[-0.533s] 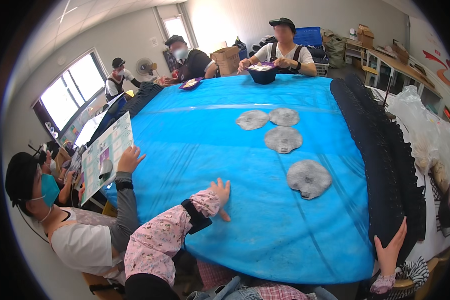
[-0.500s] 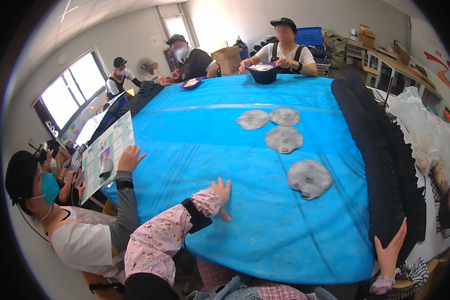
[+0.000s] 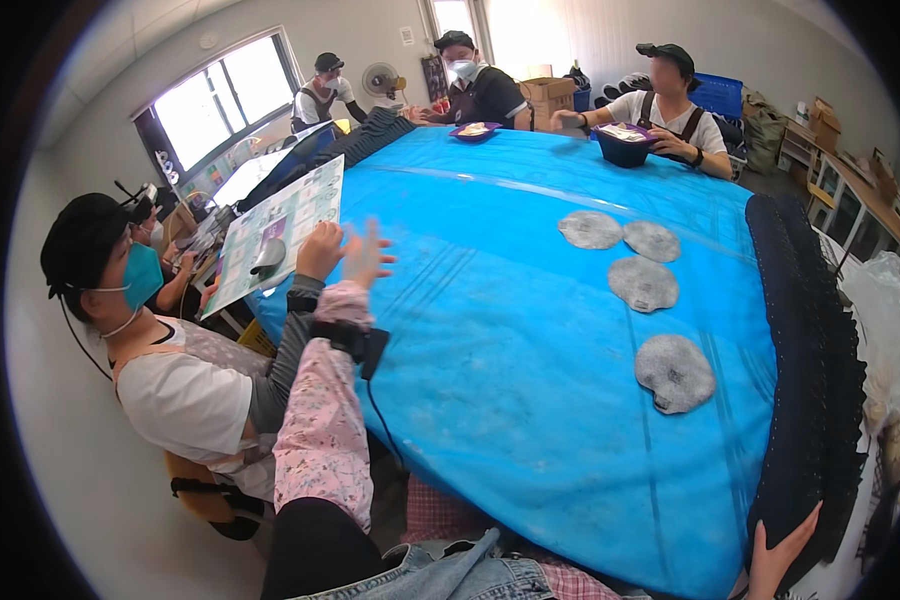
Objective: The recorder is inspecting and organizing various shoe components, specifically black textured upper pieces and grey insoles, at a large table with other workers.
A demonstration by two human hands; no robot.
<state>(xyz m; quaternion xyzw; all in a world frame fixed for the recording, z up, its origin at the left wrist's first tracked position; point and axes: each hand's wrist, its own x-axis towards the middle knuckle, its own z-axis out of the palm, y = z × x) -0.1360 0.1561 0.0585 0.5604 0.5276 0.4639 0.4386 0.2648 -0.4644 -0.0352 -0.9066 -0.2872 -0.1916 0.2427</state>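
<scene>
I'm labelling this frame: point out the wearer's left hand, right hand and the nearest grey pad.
Left hand (image 3: 367, 258), head view: its blurred middle.
Right hand (image 3: 777, 562), head view: its back.
Nearest grey pad (image 3: 676, 374), head view: centre.

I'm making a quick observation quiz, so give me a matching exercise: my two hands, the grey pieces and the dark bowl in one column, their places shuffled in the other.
Column one
1. Left hand
2. Right hand
3. Grey pieces
4. Dark bowl

Column two
A. In front of a co-worker at the far side
B. Lying flat on the blue cover, four in number
C. Next to a co-worker's hand
D. At the near end of the black stack

Pairs: 1-C, 2-D, 3-B, 4-A
</scene>
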